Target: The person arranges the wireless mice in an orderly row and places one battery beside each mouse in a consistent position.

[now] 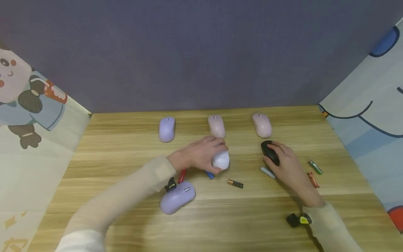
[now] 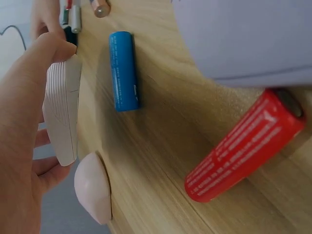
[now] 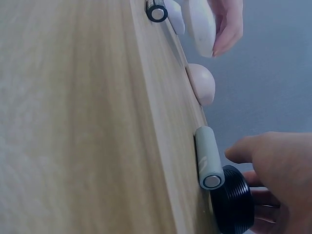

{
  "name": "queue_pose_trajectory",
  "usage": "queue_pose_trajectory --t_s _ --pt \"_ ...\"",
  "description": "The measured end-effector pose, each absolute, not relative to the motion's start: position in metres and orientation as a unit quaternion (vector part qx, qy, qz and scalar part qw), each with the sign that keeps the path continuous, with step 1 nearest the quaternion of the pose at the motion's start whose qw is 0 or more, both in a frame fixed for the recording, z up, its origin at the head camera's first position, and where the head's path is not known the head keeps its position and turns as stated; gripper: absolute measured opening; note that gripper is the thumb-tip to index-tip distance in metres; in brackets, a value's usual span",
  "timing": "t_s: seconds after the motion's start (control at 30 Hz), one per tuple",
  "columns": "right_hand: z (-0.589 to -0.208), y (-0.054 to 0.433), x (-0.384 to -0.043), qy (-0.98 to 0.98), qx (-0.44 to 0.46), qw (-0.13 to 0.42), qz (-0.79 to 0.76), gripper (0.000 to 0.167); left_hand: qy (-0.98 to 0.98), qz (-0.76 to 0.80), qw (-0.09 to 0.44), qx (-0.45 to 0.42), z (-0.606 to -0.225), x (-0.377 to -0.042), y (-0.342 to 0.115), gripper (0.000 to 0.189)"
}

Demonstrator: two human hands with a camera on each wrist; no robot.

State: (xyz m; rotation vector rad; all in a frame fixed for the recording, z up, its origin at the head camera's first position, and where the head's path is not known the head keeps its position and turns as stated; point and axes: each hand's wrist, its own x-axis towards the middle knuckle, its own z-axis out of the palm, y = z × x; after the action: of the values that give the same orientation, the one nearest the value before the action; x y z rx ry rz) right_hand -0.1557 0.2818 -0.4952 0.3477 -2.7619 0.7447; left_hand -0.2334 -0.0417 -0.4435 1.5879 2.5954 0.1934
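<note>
My left hand [image 1: 206, 154] grips a white computer mouse [image 1: 221, 160] between thumb and fingers. In the left wrist view this mouse [image 2: 64, 107] is held up on its edge, above the tabletop. Under that hand lie a blue battery [image 2: 124, 70] and a red battery [image 2: 243, 148], both partly covered in the head view. My right hand [image 1: 288, 169] holds a black mouse [image 1: 270, 153], thumb on its near side and fingers over the far side. Just by the thumb lies a pale grey battery [image 1: 268, 172]. In the right wrist view the black mouse [image 3: 233, 200] shows its ribbed end.
Along the back stand a purple mouse [image 1: 167, 129] and two pink mice [image 1: 216, 126] [image 1: 262, 125]. Another purple mouse [image 1: 177, 197] sits below my left forearm. A black-and-copper battery [image 1: 235, 183] lies mid-table; green [image 1: 315, 167] and red [image 1: 313, 180] ones lie at the right. A grey panel [image 1: 201, 56] rises behind.
</note>
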Motion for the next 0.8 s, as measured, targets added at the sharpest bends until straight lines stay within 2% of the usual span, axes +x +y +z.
queue_pose_trajectory --t_s 0.37,0.8 --pt "-0.496 0.281 -0.155 -0.95 0.119 0.131 0.257 0.048 0.858 0.037 0.076 0.506 -0.446 -0.239 -0.033 0.071" --pt "-0.495 0.281 -0.156 -0.948 0.123 0.141 0.257 0.049 0.849 0.024 0.064 0.524 -0.449 -0.24 -0.028 0.067"
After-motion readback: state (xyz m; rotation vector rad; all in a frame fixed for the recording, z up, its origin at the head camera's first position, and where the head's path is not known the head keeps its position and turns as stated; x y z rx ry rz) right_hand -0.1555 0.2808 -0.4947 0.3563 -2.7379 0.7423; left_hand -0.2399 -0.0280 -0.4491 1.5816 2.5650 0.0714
